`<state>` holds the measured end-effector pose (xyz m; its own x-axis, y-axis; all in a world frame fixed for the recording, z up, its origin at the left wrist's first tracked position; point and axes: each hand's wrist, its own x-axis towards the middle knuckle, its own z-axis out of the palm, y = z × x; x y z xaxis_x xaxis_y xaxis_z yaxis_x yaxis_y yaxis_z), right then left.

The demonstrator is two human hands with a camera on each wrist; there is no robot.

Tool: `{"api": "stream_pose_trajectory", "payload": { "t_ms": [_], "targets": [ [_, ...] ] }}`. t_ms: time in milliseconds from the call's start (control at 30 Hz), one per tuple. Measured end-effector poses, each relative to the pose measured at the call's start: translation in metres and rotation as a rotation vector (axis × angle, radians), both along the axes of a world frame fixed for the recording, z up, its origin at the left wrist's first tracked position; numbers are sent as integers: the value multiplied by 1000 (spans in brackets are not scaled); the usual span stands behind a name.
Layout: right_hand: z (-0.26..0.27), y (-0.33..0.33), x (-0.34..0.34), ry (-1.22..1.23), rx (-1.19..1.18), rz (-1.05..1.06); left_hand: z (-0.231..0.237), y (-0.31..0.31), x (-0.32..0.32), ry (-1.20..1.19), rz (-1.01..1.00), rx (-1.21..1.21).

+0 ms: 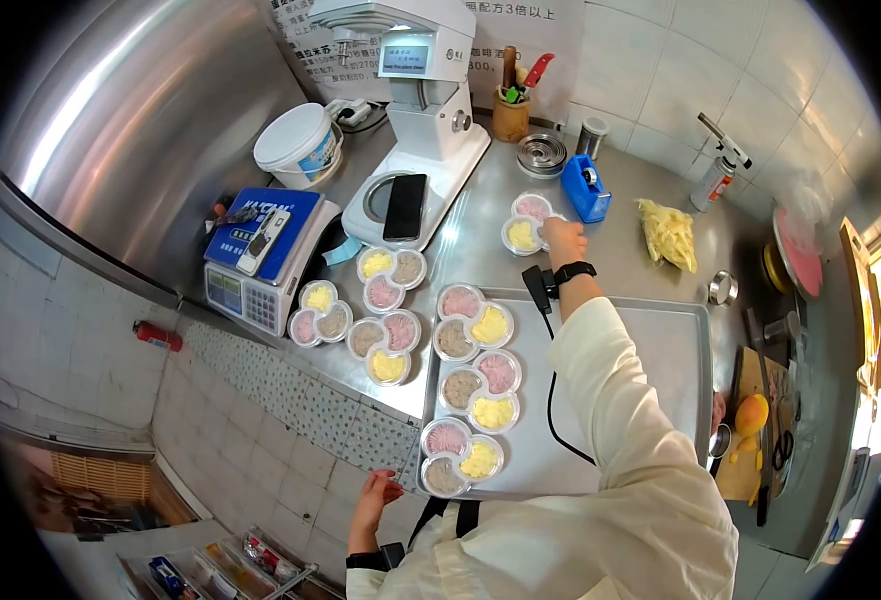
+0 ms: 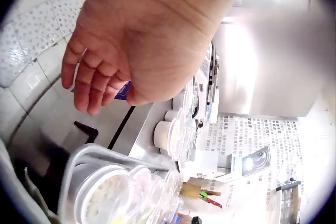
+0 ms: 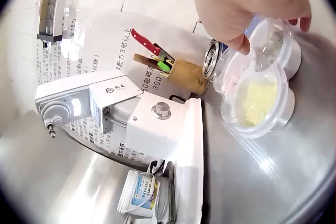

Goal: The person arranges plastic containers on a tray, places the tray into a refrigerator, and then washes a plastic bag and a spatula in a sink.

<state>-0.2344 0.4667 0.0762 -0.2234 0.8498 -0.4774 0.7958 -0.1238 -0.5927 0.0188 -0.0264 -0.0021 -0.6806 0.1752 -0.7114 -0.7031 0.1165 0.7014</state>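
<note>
At the back of the counter, my right hand (image 1: pixel 565 240) grips a clear three-part plastic container (image 1: pixel 523 236) from above. In the right wrist view its thumb and fingers (image 3: pixel 304 23) reach down on either side of the container's (image 3: pixel 260 103) grey portion, with yellow and pink portions beside it. My left hand (image 1: pixel 375 496) hangs near the tray's front left corner, fingers loosely bent and holding nothing; the left wrist view shows its palm side (image 2: pixel 152 50). Three similar containers (image 1: pixel 481 395) line the left side of the metal tray (image 1: pixel 611 480).
Several more filled containers (image 1: pixel 386 340) stand on the counter left of the tray. Behind them are a white machine (image 1: pixel 441 130) with a phone (image 1: pixel 406 208), a blue scale (image 1: pixel 266 250) and a white bucket (image 1: pixel 296 140). A blue tape dispenser (image 1: pixel 587 188) stands close behind my right hand.
</note>
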Motion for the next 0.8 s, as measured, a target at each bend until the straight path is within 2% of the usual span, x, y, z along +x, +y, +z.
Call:
{"api": "stream_pose_trajectory", "payload": {
  "t_ms": [200,400,500,567,600,667,800],
  "targets": [
    [-3,1,1,-14,29,-26,-4,-9,4,0,55,31],
    [-28,24,4,27,27,174,-13,-13,4,-14,86,39],
    [-20,16,10,103,21,108,-4,-12,6,11,81,32],
    [-22,13,8,297,-65,17,-3,-13,7,13,85,35],
    [-18,9,9,298,-66,18,-3,-13,7,14,87,40],
    [-10,0,12,460,-171,-86,-2,-15,9,18,90,37],
    [-13,-4,16,496,-185,-244,-3,-20,14,39,144,64]
  ]
}}
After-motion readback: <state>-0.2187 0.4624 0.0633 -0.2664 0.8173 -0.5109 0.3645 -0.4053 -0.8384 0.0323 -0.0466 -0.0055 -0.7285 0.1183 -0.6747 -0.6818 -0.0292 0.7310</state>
